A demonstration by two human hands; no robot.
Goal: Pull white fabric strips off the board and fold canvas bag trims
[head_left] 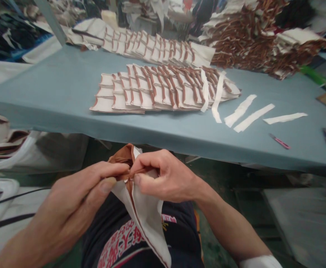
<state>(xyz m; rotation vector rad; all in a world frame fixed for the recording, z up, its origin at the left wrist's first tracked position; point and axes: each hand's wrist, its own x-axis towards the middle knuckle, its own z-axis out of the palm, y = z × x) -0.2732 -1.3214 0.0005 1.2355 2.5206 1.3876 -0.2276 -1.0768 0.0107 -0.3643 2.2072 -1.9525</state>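
Note:
Both hands work a cream fabric piece with brown trim [144, 208] held over my lap, below the table's front edge. My left hand [79, 201] pinches its brown-edged top from the left, thumb and fingers closed on the cloth. My right hand [165, 176] pinches the same edge from the right, fingers curled and closed. The two pinches almost touch. The rest of the piece hangs down over my dark printed shirt.
A blue-grey table [54, 96] carries overlapping rows of cream pieces with brown trim [163, 87], another row behind [151, 46], loose white strips [252, 117] and a small pink tool [280, 142]. Brown and cream stacks [252, 37] stand at the back right.

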